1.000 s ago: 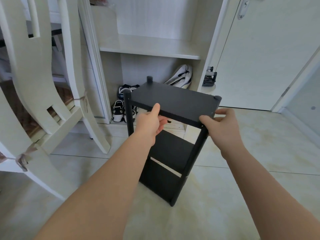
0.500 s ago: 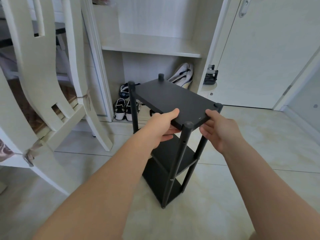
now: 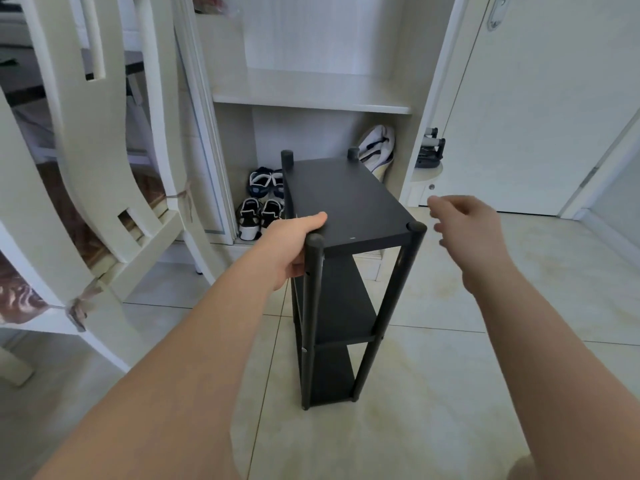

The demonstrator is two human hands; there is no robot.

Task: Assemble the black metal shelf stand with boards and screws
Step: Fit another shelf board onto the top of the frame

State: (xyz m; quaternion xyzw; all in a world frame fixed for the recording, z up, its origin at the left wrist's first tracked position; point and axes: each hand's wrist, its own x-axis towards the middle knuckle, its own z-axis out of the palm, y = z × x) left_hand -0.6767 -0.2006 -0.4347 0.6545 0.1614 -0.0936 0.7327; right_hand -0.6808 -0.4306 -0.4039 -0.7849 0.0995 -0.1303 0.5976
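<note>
the open cupboard has a pale shelf across it, and the lower compartment beneath that shelf holds shoes: a white-and-black pair of sneakers at the front left, and a darker blue-and-white pair just behind them. a white item with dark trim leans against the right wall of the same compartment; what it is cannot be made out.

the black shelf stand stands upright on the tiled floor, just in front of the cupboard. it carries three boards, one above another, between four posts with round caps. nothing lies on the top board.

the left hand grips the left edge of the top board, right beside the near-left post. its thumb lies flat on the board's surface and its fingers are tucked under the edge, out of sight. that forearm reaches in from the lower left.

the right hand hangs in the air to the right of the near-right post cap, near it but not touching. its fingers are loosely curled and hold nothing; they look slightly blurred.

a white chair stands tilted at the left, and a closed white door fills the right.
</note>
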